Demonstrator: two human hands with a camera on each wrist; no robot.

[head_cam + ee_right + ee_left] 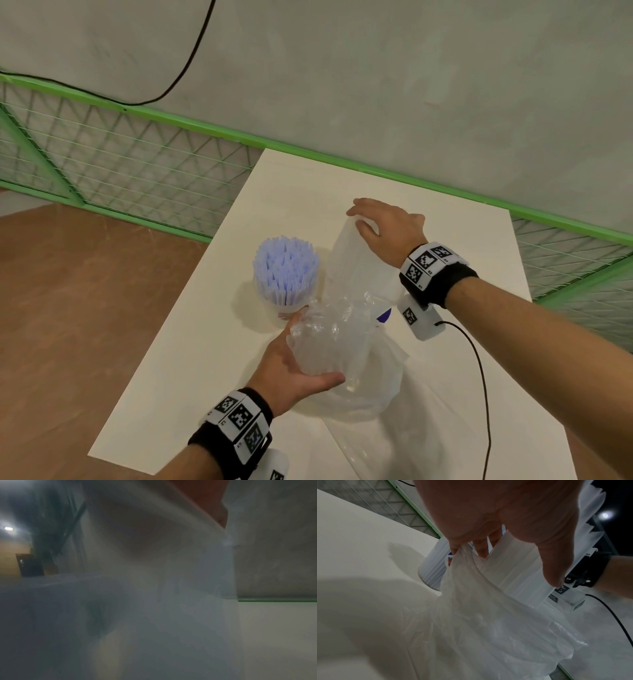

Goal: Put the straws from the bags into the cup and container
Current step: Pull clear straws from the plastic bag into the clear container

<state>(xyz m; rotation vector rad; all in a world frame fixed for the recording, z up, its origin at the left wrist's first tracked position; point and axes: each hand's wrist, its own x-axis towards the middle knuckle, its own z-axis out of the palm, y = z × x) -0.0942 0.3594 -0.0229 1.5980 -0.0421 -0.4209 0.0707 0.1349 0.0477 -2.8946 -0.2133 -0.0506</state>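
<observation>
A clear cup packed with bluish-white straws stands left of centre on the white table. Beside it, my right hand grips the top end of a thick bundle of white straws that stands tilted. The bundle's lower end is hidden in a crumpled clear plastic bag, which my left hand grips at its mouth. In the left wrist view my left hand's fingers pinch the bag against the bundle, with the cup behind. The right wrist view is blurred by the straws.
More clear plastic lies flat on the table's near part. A black cable runs from my right wrist toward the front edge. A green mesh fence lines the far side. A small blue shape peeks out behind the bag.
</observation>
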